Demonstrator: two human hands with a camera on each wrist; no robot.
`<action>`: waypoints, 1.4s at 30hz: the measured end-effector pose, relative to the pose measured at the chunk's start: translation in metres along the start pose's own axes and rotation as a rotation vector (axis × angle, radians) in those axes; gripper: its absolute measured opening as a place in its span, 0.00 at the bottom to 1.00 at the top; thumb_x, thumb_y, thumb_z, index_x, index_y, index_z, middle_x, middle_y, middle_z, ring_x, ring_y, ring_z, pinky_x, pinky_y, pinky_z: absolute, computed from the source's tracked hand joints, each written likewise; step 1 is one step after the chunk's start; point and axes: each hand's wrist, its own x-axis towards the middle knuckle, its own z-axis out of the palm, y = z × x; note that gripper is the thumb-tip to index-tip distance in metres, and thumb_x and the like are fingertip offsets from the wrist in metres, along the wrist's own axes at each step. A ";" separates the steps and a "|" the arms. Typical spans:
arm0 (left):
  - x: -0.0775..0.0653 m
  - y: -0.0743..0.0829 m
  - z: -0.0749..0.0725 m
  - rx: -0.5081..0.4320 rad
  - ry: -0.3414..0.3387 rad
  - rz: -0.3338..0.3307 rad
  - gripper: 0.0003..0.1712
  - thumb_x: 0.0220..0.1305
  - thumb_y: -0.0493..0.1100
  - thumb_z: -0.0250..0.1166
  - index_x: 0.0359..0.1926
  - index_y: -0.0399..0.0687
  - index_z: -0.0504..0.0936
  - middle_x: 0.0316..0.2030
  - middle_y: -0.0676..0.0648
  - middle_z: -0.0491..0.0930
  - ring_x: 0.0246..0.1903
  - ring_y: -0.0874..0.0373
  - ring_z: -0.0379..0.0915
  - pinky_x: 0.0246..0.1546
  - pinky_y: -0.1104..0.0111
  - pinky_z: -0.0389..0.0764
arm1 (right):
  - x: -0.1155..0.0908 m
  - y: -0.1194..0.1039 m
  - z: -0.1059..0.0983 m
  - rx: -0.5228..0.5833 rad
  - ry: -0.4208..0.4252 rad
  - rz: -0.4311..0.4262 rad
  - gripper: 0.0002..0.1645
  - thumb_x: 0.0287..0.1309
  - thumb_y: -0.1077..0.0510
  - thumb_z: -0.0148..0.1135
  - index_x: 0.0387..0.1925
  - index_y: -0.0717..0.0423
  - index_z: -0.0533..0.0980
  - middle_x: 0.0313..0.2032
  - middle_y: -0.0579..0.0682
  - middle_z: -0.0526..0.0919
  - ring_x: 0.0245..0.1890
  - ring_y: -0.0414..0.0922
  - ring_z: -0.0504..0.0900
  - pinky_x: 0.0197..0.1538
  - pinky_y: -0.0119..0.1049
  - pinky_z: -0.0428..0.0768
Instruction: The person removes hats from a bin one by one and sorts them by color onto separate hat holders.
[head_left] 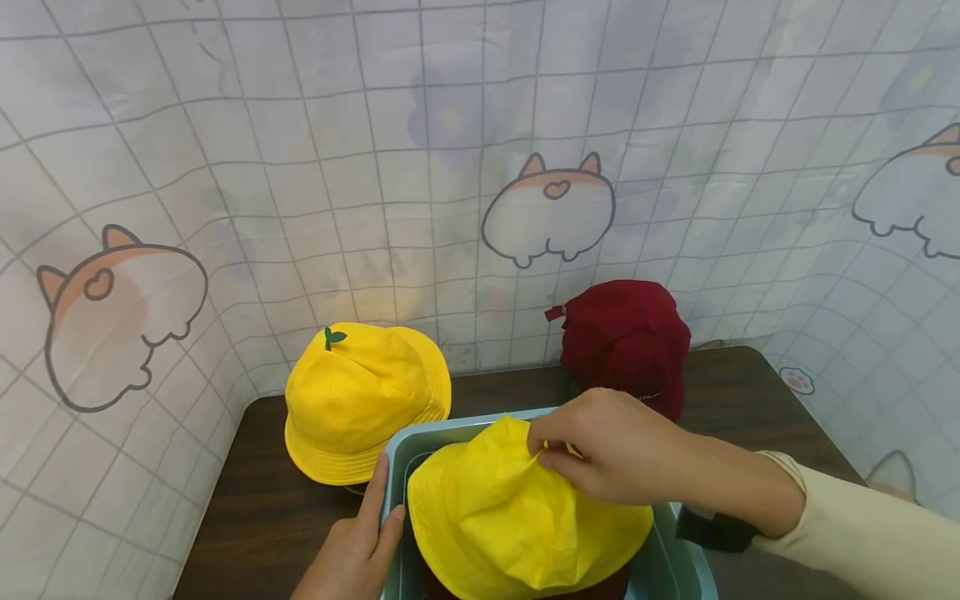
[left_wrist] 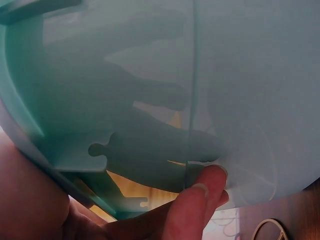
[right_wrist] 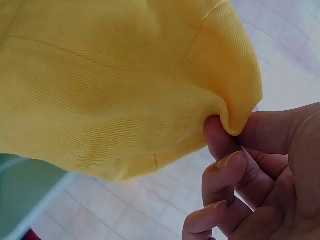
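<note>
My right hand (head_left: 600,446) pinches the crown of a yellow bucket hat (head_left: 510,521) between thumb and fingers, pulling the cloth into a fold. In the right wrist view the pinched fold of the hat (right_wrist: 125,100) shows up close, the other fingers curled below it. The hat overlaps the inside of a pale green plastic bin (head_left: 446,427), its brim spread downward. My left hand (head_left: 356,542) grips the bin's left rim, thumb on the inner side. From the left wrist, fingertips (left_wrist: 212,180) show against the translucent bin wall (left_wrist: 240,110).
Another yellow bucket hat (head_left: 360,396) with a green sprout sits left of the bin on a dark wooden table (head_left: 247,508). A dark red cap (head_left: 626,342) stands behind the bin to the right. White grid-patterned cloth (head_left: 360,167) surrounds the table's back and sides.
</note>
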 end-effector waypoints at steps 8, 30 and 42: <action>0.002 -0.001 -0.001 -0.022 -0.025 0.014 0.41 0.82 0.47 0.49 0.83 0.56 0.35 0.13 0.55 0.67 0.10 0.63 0.59 0.21 0.69 0.70 | 0.012 -0.008 -0.029 -0.002 0.058 -0.027 0.08 0.63 0.60 0.69 0.36 0.41 0.82 0.29 0.32 0.82 0.24 0.29 0.71 0.32 0.26 0.78; 0.001 -0.006 -0.001 0.051 0.011 0.059 0.34 0.81 0.48 0.51 0.79 0.46 0.49 0.14 0.54 0.68 0.17 0.63 0.68 0.29 0.61 0.79 | 0.101 -0.031 -0.073 -0.109 0.267 -0.148 0.04 0.68 0.58 0.64 0.40 0.51 0.83 0.32 0.42 0.87 0.24 0.39 0.75 0.34 0.30 0.79; 0.001 -0.002 -0.001 0.013 0.002 0.031 0.40 0.82 0.49 0.50 0.83 0.50 0.40 0.12 0.55 0.65 0.10 0.62 0.60 0.26 0.67 0.74 | 0.161 -0.036 -0.076 -0.106 0.341 -0.102 0.07 0.72 0.56 0.59 0.43 0.50 0.82 0.34 0.43 0.85 0.31 0.41 0.76 0.39 0.31 0.76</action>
